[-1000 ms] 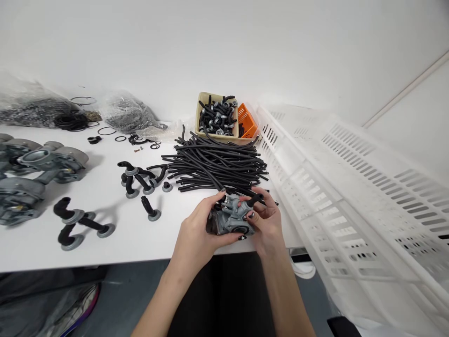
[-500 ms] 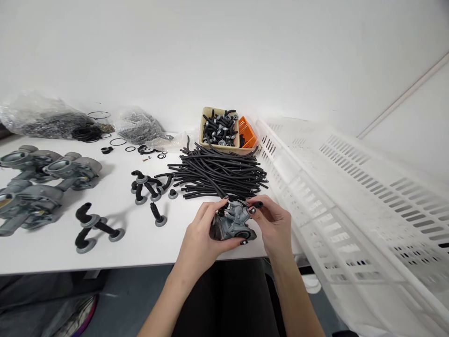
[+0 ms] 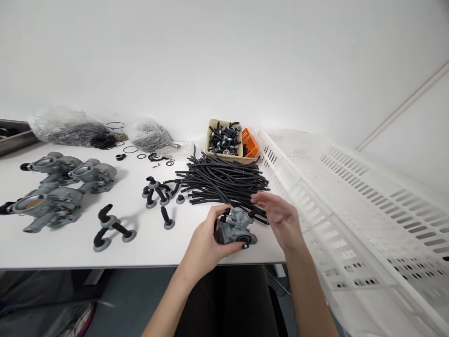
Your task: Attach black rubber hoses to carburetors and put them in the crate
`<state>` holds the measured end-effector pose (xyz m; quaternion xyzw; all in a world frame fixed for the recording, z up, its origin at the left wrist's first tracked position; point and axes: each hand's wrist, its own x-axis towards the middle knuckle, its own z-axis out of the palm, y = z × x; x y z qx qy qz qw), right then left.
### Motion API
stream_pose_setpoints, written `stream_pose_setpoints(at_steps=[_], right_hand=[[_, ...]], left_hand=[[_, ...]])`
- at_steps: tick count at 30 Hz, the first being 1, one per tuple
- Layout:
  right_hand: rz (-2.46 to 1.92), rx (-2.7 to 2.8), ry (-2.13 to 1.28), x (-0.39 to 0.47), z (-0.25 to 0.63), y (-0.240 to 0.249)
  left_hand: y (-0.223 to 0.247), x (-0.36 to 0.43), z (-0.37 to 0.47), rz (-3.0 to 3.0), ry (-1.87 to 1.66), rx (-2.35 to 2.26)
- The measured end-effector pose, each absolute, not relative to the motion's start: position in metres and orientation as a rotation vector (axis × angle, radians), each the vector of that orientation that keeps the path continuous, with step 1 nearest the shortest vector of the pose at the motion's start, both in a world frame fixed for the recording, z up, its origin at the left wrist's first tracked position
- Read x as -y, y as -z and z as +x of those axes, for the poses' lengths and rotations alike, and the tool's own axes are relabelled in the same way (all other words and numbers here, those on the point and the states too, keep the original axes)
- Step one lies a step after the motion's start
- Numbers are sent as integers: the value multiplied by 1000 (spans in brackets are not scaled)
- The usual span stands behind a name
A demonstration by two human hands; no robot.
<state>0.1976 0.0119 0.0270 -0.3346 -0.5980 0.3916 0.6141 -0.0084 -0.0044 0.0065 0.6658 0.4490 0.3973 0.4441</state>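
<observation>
My left hand (image 3: 205, 238) is wrapped around a grey metal carburetor (image 3: 235, 228) near the table's front edge. The thumb lies along its lower side and the fingertips are at its top left. A short black rubber elbow (image 3: 257, 213) sticks out of the carburetor's upper right. To the right of it, my right hand (image 3: 280, 219) is raised with its fingers stretched out, smeared by motion and holding nothing. Just beyond both hands lies a pile of black rubber hoses (image 3: 224, 178).
More carburetors (image 3: 52, 201) stand at the left. Black elbows with grey caps (image 3: 114, 224) lie between. A cream bin (image 3: 210, 138) of capped elbows and an orange basket (image 3: 249, 142) are at the back. Plastic bags (image 3: 68, 126) rest by the wall. A white crate (image 3: 336, 224) fills the right side.
My right hand has let go of the black elbow and moved right, its fingers opening. The left hand still holds the carburetor. The view has shifted slightly left.
</observation>
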Motion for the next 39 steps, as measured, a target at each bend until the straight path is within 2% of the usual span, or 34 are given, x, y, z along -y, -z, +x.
stream_pose_setpoints(at_steps=[4,11,19,26,31,39], right_hand=[[-824,1267,-718,-38,194,-49],[-1311,1931,-274,-118,155,-76],[-1398,1984,-147,-152,149,-73],[-1323,1610,-84,-122,160,-94],[-956,1171,-366,-68,171,-109],[-869,976,-485,8,183,-88]], left_hand=[[-7,6,-8,1622,-1010,-1061],[-12,7,-8,1580,-965,-1097],[-12,7,-12,1629,-913,-1048],[-13,9,-19,1605,-938,-948],[-16,8,-24,1561,-856,-907],[-12,2,-21,1518,-822,-915]])
